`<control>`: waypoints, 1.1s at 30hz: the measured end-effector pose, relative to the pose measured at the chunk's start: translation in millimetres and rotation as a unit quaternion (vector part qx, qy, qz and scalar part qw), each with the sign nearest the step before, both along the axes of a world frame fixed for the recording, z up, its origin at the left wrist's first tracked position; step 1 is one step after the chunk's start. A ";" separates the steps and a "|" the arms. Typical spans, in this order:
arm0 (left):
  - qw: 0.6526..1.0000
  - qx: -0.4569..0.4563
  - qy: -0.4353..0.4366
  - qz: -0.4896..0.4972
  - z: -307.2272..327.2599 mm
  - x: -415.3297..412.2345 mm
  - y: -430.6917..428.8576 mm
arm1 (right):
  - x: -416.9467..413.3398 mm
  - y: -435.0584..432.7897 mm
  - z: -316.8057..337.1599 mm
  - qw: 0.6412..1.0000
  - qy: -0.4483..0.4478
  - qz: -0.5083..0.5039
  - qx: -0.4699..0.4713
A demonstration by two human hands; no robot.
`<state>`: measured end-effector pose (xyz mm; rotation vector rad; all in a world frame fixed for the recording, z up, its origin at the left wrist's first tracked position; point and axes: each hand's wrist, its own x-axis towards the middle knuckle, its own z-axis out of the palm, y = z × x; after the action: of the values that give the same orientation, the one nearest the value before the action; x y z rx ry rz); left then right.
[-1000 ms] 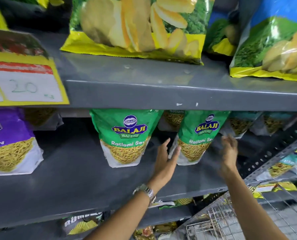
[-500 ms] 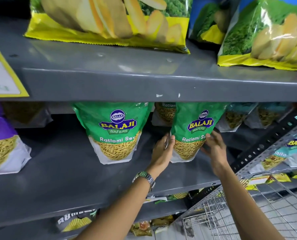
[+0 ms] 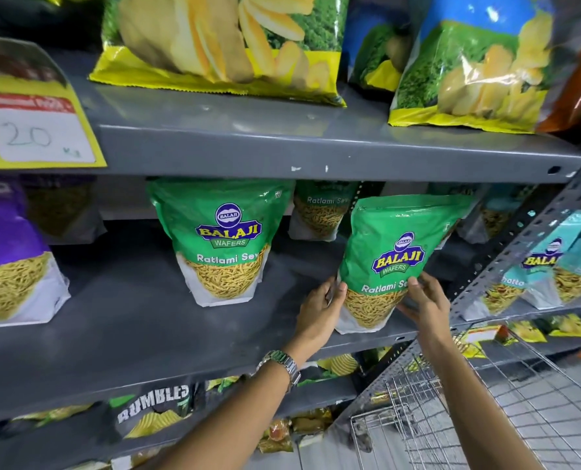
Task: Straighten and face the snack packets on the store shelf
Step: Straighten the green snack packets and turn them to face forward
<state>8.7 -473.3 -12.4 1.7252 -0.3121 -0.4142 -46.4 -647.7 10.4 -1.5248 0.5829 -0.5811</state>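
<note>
Our left hand (image 3: 319, 308) and right hand (image 3: 424, 300) grasp the green glossy Ratlami Sev pouch (image 3: 389, 259) near the grey metal shelf's (image 3: 129, 320) front edge; we should level its tilted base, logo outward.

On the middle shelf (image 3: 119, 330), one Ratlami Sev packet (image 3: 226, 245) is standing near the middle, well back from the front edge. To its right, a second Ratlami Sev packet (image 3: 394, 262) is sitting close to the front edge, tilted, between the left hand (image 3: 319, 312) and the right hand (image 3: 424, 301), both touching it. A third packet (image 3: 319, 212) is standing behind, between the two. The chips bags (image 3: 221, 45) are lying on the upper shelf (image 3: 282, 144) above. A wire basket (image 3: 468, 418) is lying below, at the right.
</note>
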 end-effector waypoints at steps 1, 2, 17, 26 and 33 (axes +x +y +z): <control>1.000 -0.003 0.001 -0.002 -0.2 -1.5 0.3 | -1.7 0.4 0.0 1.000 -0.002 -0.001 0.001; 1.000 -0.004 0.002 -0.004 -0.8 -2.9 0.3 | -3.0 0.7 -0.3 1.000 -0.003 -0.002 0.003; 0.979 -0.114 -0.093 0.139 -24.8 -16.5 49.9 | -16.3 108.9 -28.8 0.955 -0.112 -0.168 -0.217; 0.912 -0.189 -0.078 0.356 -27.8 54.8 169.4 | 100.3 179.6 -28.8 0.977 0.002 0.203 0.057; 0.980 -0.100 -0.056 0.165 -23.7 71.1 193.7 | 117.7 179.4 -23.3 0.951 0.020 0.291 0.105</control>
<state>79.8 -279.6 -36.1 1.5684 -0.1389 -0.0407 71.3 -468.3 -12.9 -1.4158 0.1920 -0.0316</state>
